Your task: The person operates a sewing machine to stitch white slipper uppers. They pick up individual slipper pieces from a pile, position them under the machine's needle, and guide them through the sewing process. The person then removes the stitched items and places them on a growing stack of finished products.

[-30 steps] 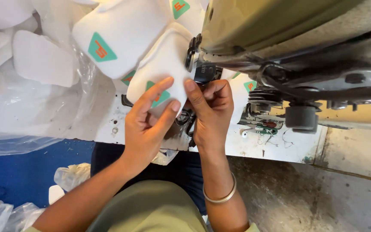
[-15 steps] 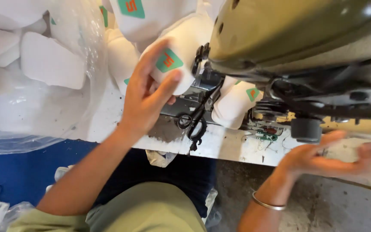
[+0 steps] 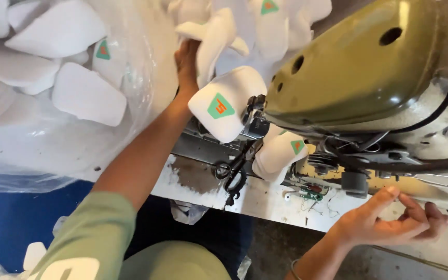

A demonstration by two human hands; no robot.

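Since the earlier frame, my left hand [image 3: 189, 58] has reached up from the labelled white piece [image 3: 226, 103] at the needle into the pile of white pieces [image 3: 265, 26] above it, fingers closed on one piece there. I see my right hand [image 3: 390, 220] low beside the table edge [image 3: 265, 205], loosely curled, holding nothing. Black scissors [image 3: 234, 173] lie below the olive sewing machine [image 3: 359, 67].

Left hand [image 3: 187, 57] reached up into white pieces [image 3: 219, 36], right hand [image 3: 390, 220] lower
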